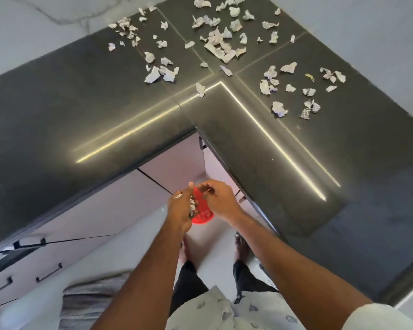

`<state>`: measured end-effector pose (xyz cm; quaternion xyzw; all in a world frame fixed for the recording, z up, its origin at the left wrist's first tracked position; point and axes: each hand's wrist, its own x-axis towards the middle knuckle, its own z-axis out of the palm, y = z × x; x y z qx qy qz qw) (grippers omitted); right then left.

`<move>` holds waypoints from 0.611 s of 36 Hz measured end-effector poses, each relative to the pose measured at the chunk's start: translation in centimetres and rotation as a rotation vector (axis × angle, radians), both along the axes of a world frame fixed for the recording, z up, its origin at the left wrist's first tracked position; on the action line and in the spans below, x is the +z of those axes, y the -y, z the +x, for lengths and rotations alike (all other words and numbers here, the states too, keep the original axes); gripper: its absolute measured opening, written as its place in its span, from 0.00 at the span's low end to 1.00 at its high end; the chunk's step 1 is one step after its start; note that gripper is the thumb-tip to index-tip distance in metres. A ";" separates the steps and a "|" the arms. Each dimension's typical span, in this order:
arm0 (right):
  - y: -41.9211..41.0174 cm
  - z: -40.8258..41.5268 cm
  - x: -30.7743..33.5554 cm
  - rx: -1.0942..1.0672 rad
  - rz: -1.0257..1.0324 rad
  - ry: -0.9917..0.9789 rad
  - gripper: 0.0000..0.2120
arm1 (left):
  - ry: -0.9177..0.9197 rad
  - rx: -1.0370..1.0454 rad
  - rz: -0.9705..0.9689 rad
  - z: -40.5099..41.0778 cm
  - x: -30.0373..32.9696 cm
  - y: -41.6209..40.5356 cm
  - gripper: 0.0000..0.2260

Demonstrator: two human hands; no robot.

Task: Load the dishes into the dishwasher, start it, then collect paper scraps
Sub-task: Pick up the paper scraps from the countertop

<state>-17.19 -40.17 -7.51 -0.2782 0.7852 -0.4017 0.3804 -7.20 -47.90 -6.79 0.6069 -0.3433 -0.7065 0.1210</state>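
Several crumpled paper scraps (216, 39) lie scattered over the far part of the dark L-shaped countertop (105, 110). Below the counter's inner corner, a red bin (204, 210) stands on the floor. My left hand (183, 208) hovers above it, gripping a bunch of paper scraps (192, 206). My right hand (221, 200) is just beside it, fingers curled and pinching something small near the left hand's scraps; what it pinches is too small to tell.
White cabinet fronts with dark handles (49, 272) run under the counter at left. A small yellow rubber band (310, 77) lies among the scraps at right. My bare feet (242, 246) stand on the pale floor behind the bin.
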 end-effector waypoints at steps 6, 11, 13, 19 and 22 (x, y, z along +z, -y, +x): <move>1.0 2.2 -5.8 -0.167 0.168 0.098 0.15 | -0.065 0.011 0.134 1.5 -3.2 1.3 0.11; 1.7 3.9 -11.2 -0.391 0.217 0.261 0.17 | -0.032 -0.009 0.186 2.9 -8.3 2.7 0.12; 2.1 4.4 -13.0 -0.448 0.230 0.311 0.14 | -0.026 -0.021 0.201 3.1 -10.5 3.3 0.13; 3.1 4.4 -18.8 -0.526 0.263 0.369 0.13 | 0.038 -0.025 0.269 3.0 -17.6 4.8 0.06; 3.4 4.1 -21.8 -0.529 0.266 0.371 0.12 | 0.056 -0.032 0.316 2.4 -20.9 5.5 0.05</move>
